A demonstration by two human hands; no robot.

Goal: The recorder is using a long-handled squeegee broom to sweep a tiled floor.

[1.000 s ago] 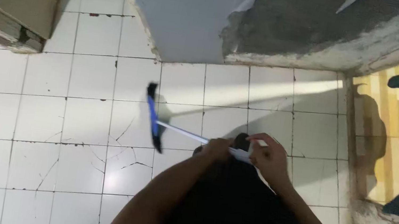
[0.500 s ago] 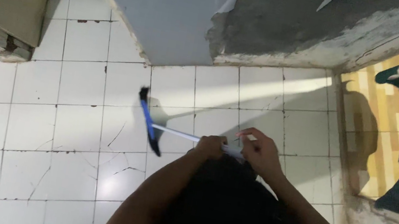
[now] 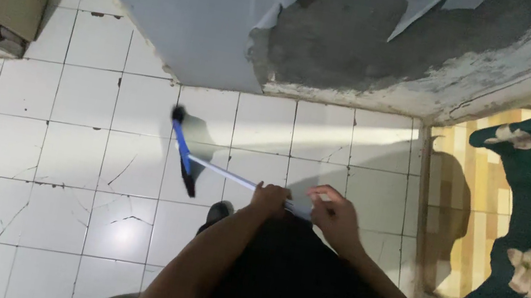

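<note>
Both hands, left hand (image 3: pixel 270 199) and right hand (image 3: pixel 333 214), clamped on floor squeegee (image 3: pixel 183 150) handle; blade on white tile floor (image 3: pixel 80 139), mid-stroke near peeling wall (image 3: pixel 340 46).

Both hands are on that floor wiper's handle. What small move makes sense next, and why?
Probably draw the wiper back toward the feet. Its blue head rests on the white tiles, out near the wall, and the left hand and right hand grip the handle's near end.

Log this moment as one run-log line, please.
left hand: grips squeegee handle | right hand: grips handle end | squeegee head: on white tiled floor
</note>
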